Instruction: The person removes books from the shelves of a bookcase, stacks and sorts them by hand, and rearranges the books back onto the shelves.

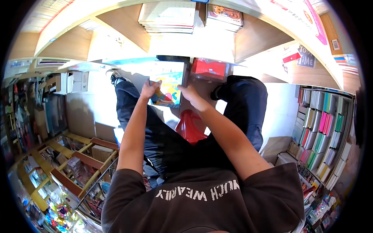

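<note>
Left hand (148, 90) and right hand (191, 96) closed on opposite edges of book (169, 79), likely stiff, light, slippery; side grips suit.

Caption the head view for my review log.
Left hand and right hand hold a brightly illustrated book before wooden shelving, red seat between the legs.

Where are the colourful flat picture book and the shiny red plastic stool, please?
Colourful flat picture book (168, 83): head view, middle of its cover.
Shiny red plastic stool (190, 127): head view, visible part of its seat.
</note>
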The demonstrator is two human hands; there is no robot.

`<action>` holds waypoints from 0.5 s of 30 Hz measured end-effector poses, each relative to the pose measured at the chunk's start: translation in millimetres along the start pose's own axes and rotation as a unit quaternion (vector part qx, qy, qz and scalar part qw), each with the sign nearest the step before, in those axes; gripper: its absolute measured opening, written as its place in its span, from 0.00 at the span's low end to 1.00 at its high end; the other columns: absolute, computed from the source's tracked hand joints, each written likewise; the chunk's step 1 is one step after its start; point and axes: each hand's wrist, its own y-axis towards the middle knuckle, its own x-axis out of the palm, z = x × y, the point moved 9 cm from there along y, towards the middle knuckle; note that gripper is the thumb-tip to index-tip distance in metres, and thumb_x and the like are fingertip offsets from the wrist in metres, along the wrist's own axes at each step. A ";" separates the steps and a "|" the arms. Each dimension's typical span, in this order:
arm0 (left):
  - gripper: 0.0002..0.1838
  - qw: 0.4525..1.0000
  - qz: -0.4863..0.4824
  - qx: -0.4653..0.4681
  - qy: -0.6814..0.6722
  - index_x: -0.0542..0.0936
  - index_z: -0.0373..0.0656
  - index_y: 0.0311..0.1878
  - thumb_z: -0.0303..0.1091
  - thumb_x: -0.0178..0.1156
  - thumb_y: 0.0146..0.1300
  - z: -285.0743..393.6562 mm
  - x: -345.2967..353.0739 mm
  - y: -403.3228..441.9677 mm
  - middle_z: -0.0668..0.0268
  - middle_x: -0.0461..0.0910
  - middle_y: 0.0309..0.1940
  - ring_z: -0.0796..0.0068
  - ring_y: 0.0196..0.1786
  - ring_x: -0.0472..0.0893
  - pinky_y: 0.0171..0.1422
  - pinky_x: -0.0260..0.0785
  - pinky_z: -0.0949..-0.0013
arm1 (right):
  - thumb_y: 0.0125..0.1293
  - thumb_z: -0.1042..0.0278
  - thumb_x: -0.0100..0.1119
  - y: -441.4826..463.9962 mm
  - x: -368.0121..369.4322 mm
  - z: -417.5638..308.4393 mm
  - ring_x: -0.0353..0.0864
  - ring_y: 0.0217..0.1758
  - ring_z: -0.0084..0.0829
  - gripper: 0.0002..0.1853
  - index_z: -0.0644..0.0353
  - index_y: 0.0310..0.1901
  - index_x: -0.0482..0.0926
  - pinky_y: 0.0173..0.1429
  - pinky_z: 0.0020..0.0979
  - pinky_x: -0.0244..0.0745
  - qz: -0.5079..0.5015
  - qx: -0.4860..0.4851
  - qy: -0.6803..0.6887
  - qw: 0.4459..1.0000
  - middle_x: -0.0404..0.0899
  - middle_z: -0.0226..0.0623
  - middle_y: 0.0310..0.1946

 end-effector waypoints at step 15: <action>0.35 0.991 0.097 0.005 -0.087 0.61 0.30 0.74 0.40 0.62 0.73 -31.6 -34.7 -119.8 0.47 0.75 0.64 0.64 0.65 0.77 0.70 0.67 0.66 | 0.64 0.68 0.68 -301.6 -202.2 -274.7 0.82 0.47 0.35 0.17 0.64 0.51 0.78 0.55 0.34 0.77 0.256 -0.346 -0.189 0.883 0.81 0.42 0.43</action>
